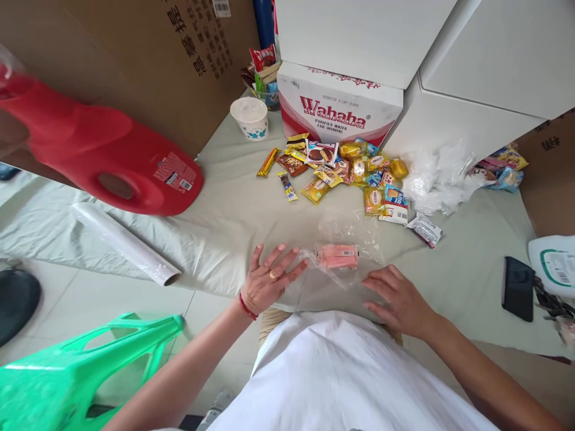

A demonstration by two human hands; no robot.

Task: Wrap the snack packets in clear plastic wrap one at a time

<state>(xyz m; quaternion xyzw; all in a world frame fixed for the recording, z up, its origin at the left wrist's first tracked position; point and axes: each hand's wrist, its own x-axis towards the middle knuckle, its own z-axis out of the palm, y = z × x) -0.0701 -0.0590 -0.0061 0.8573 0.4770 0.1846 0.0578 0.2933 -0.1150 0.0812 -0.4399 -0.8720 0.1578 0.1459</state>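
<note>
A pink packaged item [339, 255] with a barcode label lies on a sheet of clear plastic film [348, 230] in front of me. My left hand [272, 275] has its fingers spread at the film's left edge; the fingertips touch or nearly touch it. To the right, my right hand [393, 296] is loosely curved with fingers apart, near the film's lower right corner. Neither hand grips anything that I can see. Beyond the film lies a loose pile of wrapped snacks [345, 167].
A roll of plastic film [128, 242] and a big red detergent bottle [135, 155] lie at left. Behind stand a paper cup [250, 120] and a Wahaha box [336, 102]. Crumpled plastic bags [442, 176] and a phone [518, 289] are at right. A green stool [90, 371] stands below left.
</note>
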